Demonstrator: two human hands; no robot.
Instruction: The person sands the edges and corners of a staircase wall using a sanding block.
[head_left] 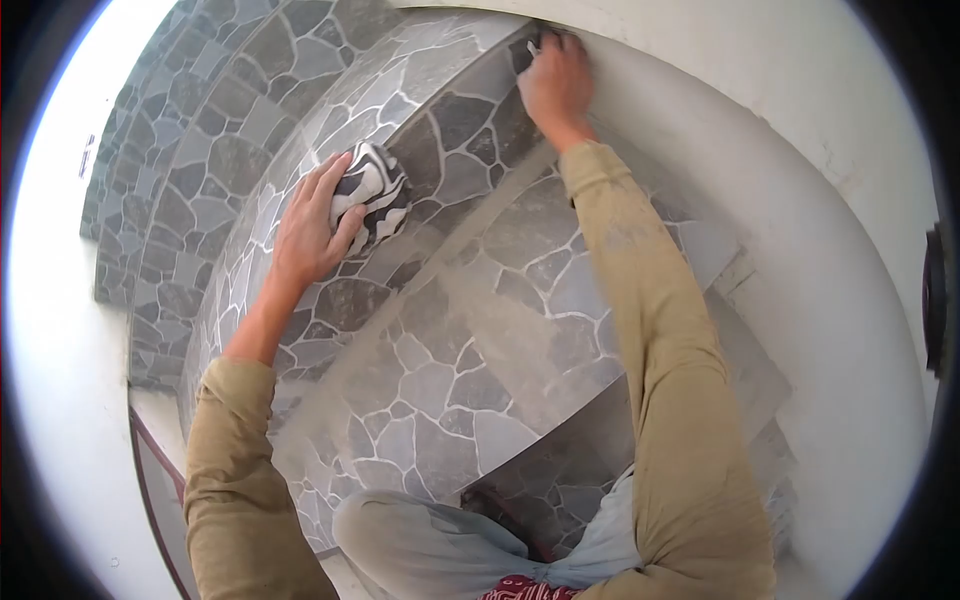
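My left hand [308,225] grips a bunched black-and-white patterned cloth [383,200], fingers over its top and thumb along its side. The cloth is against the edge and riser of a stone-patterned stair step [465,125]. At the far end of that riser, where it meets the white wall, my right hand [557,85] is closed, with fingers bent into the corner. A small pale tip shows beside its fingers; what it belongs to is hidden.
Grey stone-patterned stairs with pale joints rise to the upper left. Dusty smears mark the tread [440,370] below the riser. A curved white wall [800,230] borders the stairs on the right. My bent knee [420,545] is at the bottom.
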